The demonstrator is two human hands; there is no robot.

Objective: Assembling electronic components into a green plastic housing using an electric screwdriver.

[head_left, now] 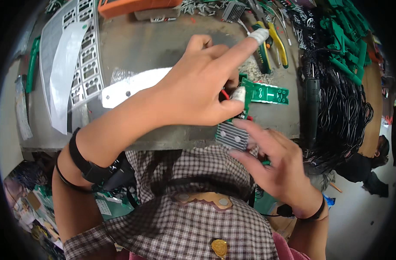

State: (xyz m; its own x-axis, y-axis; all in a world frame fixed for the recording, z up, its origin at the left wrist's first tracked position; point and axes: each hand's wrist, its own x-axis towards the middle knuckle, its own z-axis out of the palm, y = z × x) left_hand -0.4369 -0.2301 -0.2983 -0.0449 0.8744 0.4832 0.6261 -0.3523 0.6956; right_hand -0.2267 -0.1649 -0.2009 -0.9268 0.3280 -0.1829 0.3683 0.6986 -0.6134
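My left hand (202, 82) reaches across the bench, its index finger stretched out toward the pliers and its other fingers curled round the near part of a green plastic housing (270, 93). White tape wraps the tips of its index finger and thumb. A bit of red wire shows beside the thumb. Just below it, my right hand (276, 160) pinches a grey finned heat sink (231, 137) at the bench's front edge. The heat sink lies against the green part; whether they are joined I cannot tell. My left fingers hide much of the housing.
Yellow-and-green pliers (277, 45) lie beyond my left fingertip. A white strip (115, 96) rests under my left forearm. Sheets with cut-outs (87, 65) lie left, an orange tool (137, 6) at the back. A black-handled tool (311, 97), bundled black cables (343, 117) and green casings (347, 47) crowd the right.
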